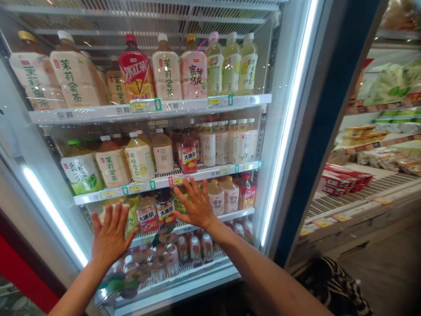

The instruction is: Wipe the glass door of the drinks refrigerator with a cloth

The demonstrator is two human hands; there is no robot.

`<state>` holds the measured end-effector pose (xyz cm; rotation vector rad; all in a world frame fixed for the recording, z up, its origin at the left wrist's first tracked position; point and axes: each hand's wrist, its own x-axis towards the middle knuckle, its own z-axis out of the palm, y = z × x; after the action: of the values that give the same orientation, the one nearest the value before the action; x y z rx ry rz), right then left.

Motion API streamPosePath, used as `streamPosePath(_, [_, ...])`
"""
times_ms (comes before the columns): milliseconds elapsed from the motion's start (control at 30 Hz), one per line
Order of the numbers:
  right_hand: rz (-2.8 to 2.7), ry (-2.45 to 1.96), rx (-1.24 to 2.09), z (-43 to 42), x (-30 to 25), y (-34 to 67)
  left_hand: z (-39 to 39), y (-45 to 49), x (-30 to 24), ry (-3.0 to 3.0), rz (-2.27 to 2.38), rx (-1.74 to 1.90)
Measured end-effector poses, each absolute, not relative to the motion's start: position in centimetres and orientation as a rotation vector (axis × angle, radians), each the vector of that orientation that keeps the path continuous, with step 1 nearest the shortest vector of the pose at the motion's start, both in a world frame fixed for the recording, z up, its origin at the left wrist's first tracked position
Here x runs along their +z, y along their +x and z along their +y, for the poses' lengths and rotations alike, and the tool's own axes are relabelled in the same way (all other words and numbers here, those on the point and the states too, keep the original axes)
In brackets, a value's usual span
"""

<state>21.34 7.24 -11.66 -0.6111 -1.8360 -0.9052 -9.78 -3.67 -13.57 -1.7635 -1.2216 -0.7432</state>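
Observation:
My left hand (110, 232) is raised with its fingers stretched and thumb apart, at the left of the drinks fridge's third shelf. A whitish patch shows behind its fingers; I cannot tell whether it is a bottle or something flat under the palm. My right hand (196, 205) is spread flat before the same shelf, its fingertips near the price rail (171, 181) above. Between the hands stand dark-capped tea bottles (165, 206). Faint leaf-like marks (164, 239) and a pink loop (208, 41) overlie the bottles, as on a glass pane. Whether my palms touch it is unclear.
Large tea bottles (167, 74) fill the top shelf, and mixed bottles (140, 160) the second. Small bottles (207, 248) stand at the bottom. Light strips (289, 118) line both sides. An open chiller (342, 210) with packaged food adjoins at right. Zebra-patterned fabric (342, 287) shows at lower right.

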Motion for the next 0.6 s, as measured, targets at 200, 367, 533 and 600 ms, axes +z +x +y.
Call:
streamPosePath(200, [-1.850,-0.633,-0.896,7.4,-11.9,21.3,-4.7,-11.1,-17.3,-1.958,-1.032,-0.545])
streamPosePath(367, [-1.845,-0.620,-0.892,7.4,-11.7,21.4,-3.1,-10.9,-9.5,-1.741,-1.234,-0.757])
streamPosePath(533, [-1.833,-0.612,-0.902,7.1,-11.5,21.4,-4.3,-10.4,-14.2,-1.855,-1.046,-0.568])
streamPosePath(600, [-1.833,-0.621,-0.907,7.0,-11.4,21.4,-4.7,-10.5,-15.1,-1.915,-0.987,-0.484])
